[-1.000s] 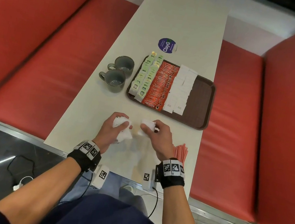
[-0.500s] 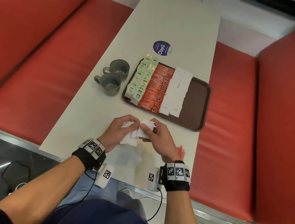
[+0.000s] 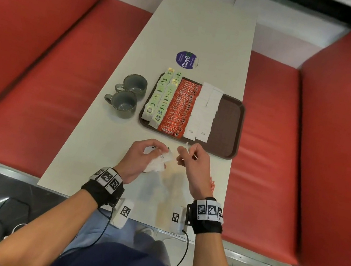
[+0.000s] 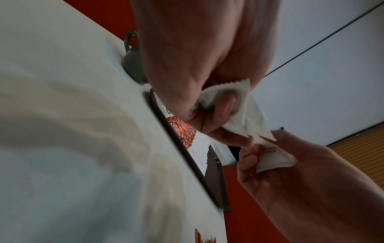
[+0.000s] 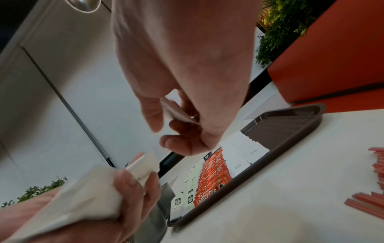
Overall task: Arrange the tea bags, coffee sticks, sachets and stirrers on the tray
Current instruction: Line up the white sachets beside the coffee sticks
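Note:
A brown tray (image 3: 229, 123) holds rows of green tea bags (image 3: 160, 98), red coffee sticks (image 3: 179, 108) and white sachets (image 3: 204, 112); its right strip is bare. Just in front of it, my left hand (image 3: 155, 152) grips a bundle of white sachets (image 3: 158, 162), also seen in the left wrist view (image 4: 234, 105). My right hand (image 3: 183, 155) pinches a single white sachet (image 5: 176, 113) between thumb and fingers, a little apart from the bundle. Red stirrers (image 5: 374, 180) lie on the table to the right, mostly hidden behind my right wrist in the head view.
Two grey mugs (image 3: 135, 84) (image 3: 123, 103) stand left of the tray. A round purple sticker (image 3: 185, 59) lies beyond it. Red benches (image 3: 38, 86) (image 3: 283, 151) flank the narrow white table (image 3: 98, 143).
My hands were together at the bundle; they have since drawn apart. The right hand has come away with one sachet and risen slightly toward the tray.

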`<action>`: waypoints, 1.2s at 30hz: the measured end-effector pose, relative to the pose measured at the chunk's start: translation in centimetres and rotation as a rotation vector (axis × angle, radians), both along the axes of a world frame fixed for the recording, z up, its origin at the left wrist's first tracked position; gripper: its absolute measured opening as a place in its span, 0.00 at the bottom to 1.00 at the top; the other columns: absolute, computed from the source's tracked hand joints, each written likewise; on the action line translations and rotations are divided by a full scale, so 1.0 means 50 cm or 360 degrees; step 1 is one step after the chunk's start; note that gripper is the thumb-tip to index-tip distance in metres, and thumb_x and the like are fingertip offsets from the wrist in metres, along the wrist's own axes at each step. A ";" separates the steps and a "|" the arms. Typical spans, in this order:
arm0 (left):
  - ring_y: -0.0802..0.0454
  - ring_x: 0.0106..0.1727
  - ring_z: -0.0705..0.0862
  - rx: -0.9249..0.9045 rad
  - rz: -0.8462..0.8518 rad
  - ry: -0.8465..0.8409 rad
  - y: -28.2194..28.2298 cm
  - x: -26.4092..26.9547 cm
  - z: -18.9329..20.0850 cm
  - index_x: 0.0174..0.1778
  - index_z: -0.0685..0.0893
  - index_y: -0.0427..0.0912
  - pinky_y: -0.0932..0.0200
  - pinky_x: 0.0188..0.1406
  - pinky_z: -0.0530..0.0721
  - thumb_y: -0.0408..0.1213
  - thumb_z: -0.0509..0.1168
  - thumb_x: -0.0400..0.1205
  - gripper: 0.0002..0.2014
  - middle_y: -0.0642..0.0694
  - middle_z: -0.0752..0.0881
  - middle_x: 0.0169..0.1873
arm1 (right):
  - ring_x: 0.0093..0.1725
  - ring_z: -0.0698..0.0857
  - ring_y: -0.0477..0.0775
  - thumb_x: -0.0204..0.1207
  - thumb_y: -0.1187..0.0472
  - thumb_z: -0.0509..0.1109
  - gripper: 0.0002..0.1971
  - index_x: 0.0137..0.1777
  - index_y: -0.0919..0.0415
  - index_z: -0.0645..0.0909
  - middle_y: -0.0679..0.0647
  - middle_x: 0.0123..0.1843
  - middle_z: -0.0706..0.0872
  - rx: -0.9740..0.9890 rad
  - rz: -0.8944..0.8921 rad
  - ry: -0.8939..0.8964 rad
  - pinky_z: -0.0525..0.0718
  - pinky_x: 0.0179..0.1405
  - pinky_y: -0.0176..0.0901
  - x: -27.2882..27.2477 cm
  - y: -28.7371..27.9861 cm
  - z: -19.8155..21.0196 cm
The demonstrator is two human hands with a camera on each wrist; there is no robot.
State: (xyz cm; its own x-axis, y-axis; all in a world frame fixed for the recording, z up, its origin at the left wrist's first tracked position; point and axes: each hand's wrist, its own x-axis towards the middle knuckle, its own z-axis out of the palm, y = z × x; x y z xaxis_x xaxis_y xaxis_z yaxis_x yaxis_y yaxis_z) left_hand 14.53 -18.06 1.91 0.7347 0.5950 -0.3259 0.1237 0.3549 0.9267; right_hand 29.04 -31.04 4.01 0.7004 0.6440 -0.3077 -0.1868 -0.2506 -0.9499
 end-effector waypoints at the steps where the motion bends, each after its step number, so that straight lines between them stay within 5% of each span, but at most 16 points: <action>1: 0.35 0.59 0.91 -0.0007 -0.0004 0.0000 -0.001 0.002 0.001 0.57 0.93 0.36 0.34 0.56 0.94 0.30 0.70 0.91 0.06 0.42 0.92 0.59 | 0.42 0.89 0.53 0.85 0.54 0.80 0.16 0.44 0.62 0.78 0.53 0.42 0.88 0.0016 0.0045 -0.0017 0.90 0.52 0.55 0.001 -0.002 0.004; 3: 0.37 0.57 0.92 -0.0026 0.0027 0.0021 -0.001 0.005 0.001 0.60 0.93 0.39 0.34 0.56 0.91 0.34 0.70 0.92 0.07 0.38 0.91 0.60 | 0.49 0.92 0.56 0.87 0.52 0.80 0.12 0.52 0.62 0.89 0.52 0.53 0.94 0.0076 0.0138 -0.0013 0.93 0.56 0.52 0.001 -0.004 0.008; 6: 0.43 0.53 0.89 -0.0015 0.0100 0.0085 0.000 0.014 -0.001 0.59 0.93 0.42 0.39 0.50 0.86 0.41 0.69 0.93 0.09 0.35 0.91 0.59 | 0.57 0.93 0.61 0.90 0.63 0.74 0.08 0.58 0.54 0.95 0.50 0.60 0.95 0.0092 0.0197 -0.0126 0.95 0.60 0.55 0.004 -0.002 0.001; 12: 0.43 0.52 0.92 -0.0003 0.0138 0.0129 0.001 0.042 0.018 0.57 0.94 0.46 0.49 0.43 0.88 0.46 0.79 0.84 0.10 0.39 0.94 0.55 | 0.53 0.96 0.60 0.87 0.67 0.78 0.08 0.60 0.54 0.85 0.53 0.51 0.95 0.0122 0.0036 -0.0136 0.97 0.56 0.57 0.008 0.004 -0.005; 16: 0.38 0.57 0.94 0.0072 0.0113 0.0144 0.007 0.060 0.015 0.57 0.94 0.45 0.37 0.58 0.95 0.39 0.86 0.77 0.14 0.41 0.95 0.53 | 0.49 0.97 0.60 0.84 0.66 0.81 0.11 0.56 0.57 0.81 0.54 0.53 0.92 0.0091 -0.0069 -0.0111 0.97 0.52 0.55 0.018 0.007 -0.002; 20: 0.38 0.58 0.93 0.0212 0.0100 0.0223 0.017 0.077 0.010 0.54 0.93 0.50 0.33 0.55 0.95 0.40 0.87 0.77 0.13 0.44 0.94 0.54 | 0.51 0.97 0.61 0.84 0.65 0.82 0.11 0.57 0.59 0.82 0.55 0.49 0.95 0.0036 -0.0027 -0.0034 0.96 0.57 0.54 0.042 0.003 -0.012; 23: 0.44 0.60 0.92 0.0235 0.0133 0.0225 0.016 0.090 0.008 0.54 0.92 0.52 0.41 0.53 0.96 0.40 0.86 0.77 0.13 0.48 0.93 0.56 | 0.53 0.95 0.63 0.81 0.63 0.85 0.16 0.62 0.59 0.82 0.59 0.51 0.97 -0.0006 0.0053 0.0094 0.93 0.61 0.56 0.061 0.003 -0.022; 26: 0.47 0.62 0.90 0.0247 0.0143 0.0218 0.011 0.099 0.001 0.53 0.92 0.52 0.42 0.53 0.96 0.40 0.85 0.79 0.11 0.51 0.92 0.57 | 0.52 0.93 0.59 0.84 0.66 0.81 0.12 0.64 0.65 0.88 0.65 0.54 0.96 0.0076 0.0100 0.0227 0.92 0.63 0.56 0.076 0.007 -0.031; 31: 0.44 0.58 0.89 0.0227 0.0153 0.0276 0.014 0.097 -0.012 0.53 0.92 0.50 0.41 0.45 0.94 0.42 0.85 0.79 0.11 0.48 0.92 0.55 | 0.62 0.94 0.67 0.86 0.71 0.76 0.06 0.59 0.67 0.91 0.63 0.57 0.96 0.0086 -0.0176 0.0206 0.94 0.63 0.56 0.152 0.012 -0.033; 33: 0.45 0.58 0.89 0.0208 0.0164 0.0302 0.021 0.090 -0.015 0.53 0.93 0.50 0.42 0.44 0.94 0.43 0.85 0.79 0.11 0.49 0.91 0.55 | 0.55 0.97 0.64 0.86 0.71 0.75 0.08 0.61 0.62 0.89 0.61 0.53 0.96 -0.0051 -0.0198 -0.0015 0.95 0.62 0.61 0.196 0.008 -0.028; 36: 0.46 0.59 0.88 0.0212 0.0179 0.0314 0.031 0.077 -0.019 0.52 0.93 0.51 0.47 0.43 0.93 0.42 0.85 0.79 0.10 0.53 0.91 0.55 | 0.46 0.98 0.58 0.84 0.72 0.74 0.21 0.68 0.45 0.83 0.65 0.49 0.94 -0.0211 -0.0108 -0.0325 0.96 0.56 0.55 0.254 0.000 -0.017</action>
State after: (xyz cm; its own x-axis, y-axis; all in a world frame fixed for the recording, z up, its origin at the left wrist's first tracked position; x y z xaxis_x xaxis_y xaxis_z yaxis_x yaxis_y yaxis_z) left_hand 18.39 -16.53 0.97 0.5915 0.7164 -0.3700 0.2735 0.2534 0.9279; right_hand 41.73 -31.06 3.17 0.7969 0.5569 -0.2341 -0.0150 -0.3692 -0.9292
